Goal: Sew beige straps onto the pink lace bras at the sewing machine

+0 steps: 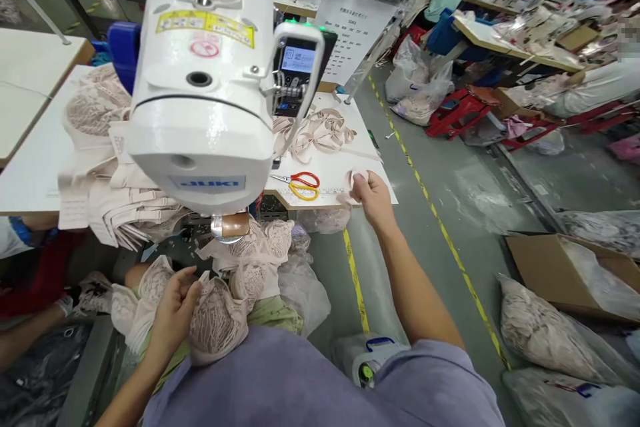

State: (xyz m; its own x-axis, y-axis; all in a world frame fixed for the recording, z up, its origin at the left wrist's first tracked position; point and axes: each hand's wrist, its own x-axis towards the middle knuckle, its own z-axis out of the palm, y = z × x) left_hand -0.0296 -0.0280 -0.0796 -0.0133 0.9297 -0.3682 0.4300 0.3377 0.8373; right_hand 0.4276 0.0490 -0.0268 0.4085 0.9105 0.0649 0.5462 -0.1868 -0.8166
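My left hand (175, 307) is closed, with thumb and fingers pinching the upper edge of a beige lace bra (220, 320) on my lap. More beige lace cups lie bunched below the needle end of the white sewing machine (200, 114). Over the right front edge of the table, my right hand (373, 197) is closed on a pale strap (349, 180), which is smeared by motion. Scissors (303, 185) with red and yellow handles lie on the table left of that hand. Behind them is a loose heap of beige straps (320, 134).
A stack of beige bras (110, 167) rests left of the machine. A control screen (299, 59) and a printed sheet (350, 27) stand behind. On the floor at right are an open carton (550, 274), filled plastic bags (540, 320) and red stools (460, 110). Other people sit nearby.
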